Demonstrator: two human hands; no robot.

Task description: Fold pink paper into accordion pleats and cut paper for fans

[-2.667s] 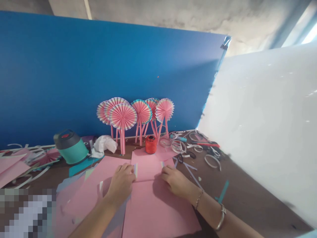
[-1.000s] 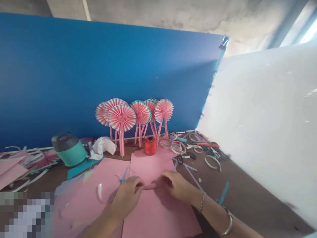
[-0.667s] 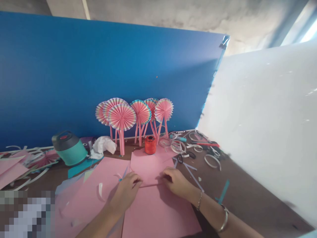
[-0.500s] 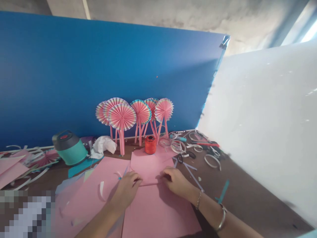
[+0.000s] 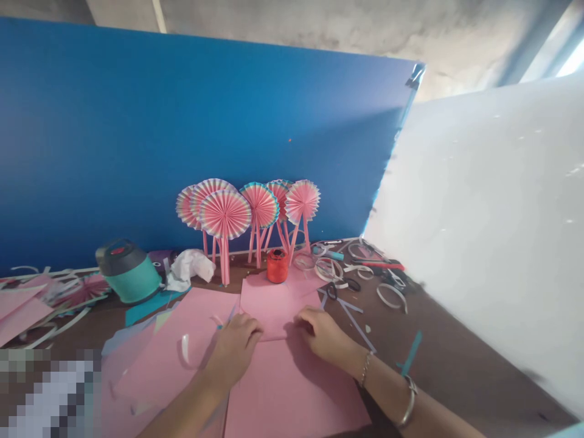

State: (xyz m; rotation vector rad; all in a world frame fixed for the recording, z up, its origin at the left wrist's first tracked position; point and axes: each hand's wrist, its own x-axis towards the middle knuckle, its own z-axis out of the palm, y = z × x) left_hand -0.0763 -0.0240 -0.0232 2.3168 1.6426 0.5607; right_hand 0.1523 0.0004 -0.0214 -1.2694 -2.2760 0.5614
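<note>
A sheet of pink paper [image 5: 274, 310] lies in front of me, its near edge crossing between my hands. At the left end of that edge is my left hand [image 5: 237, 344], fingers curled and pressed on the paper. My right hand [image 5: 323, 334] pinches the right end, with thumb and fingertips drawn together. Larger pink paper [image 5: 292, 389] lies flat beneath, reaching toward me. Just beyond the sheet stands a red spool of thread [image 5: 277, 267]. The undersides of my fingers are hidden.
Several pleated paper fans [image 5: 225, 215] lean against the blue board [image 5: 182, 121]. A teal and black container [image 5: 130, 274] and crumpled white tissue [image 5: 189, 267] stand left. Pink sheets [image 5: 173, 347] cover the left side. Black-handled scissors [image 5: 333, 291] and paper strips [image 5: 391, 298] lie right.
Both hands stay at the same paper edge. The right fingertips have shifted very slightly left; the other things have not moved.
</note>
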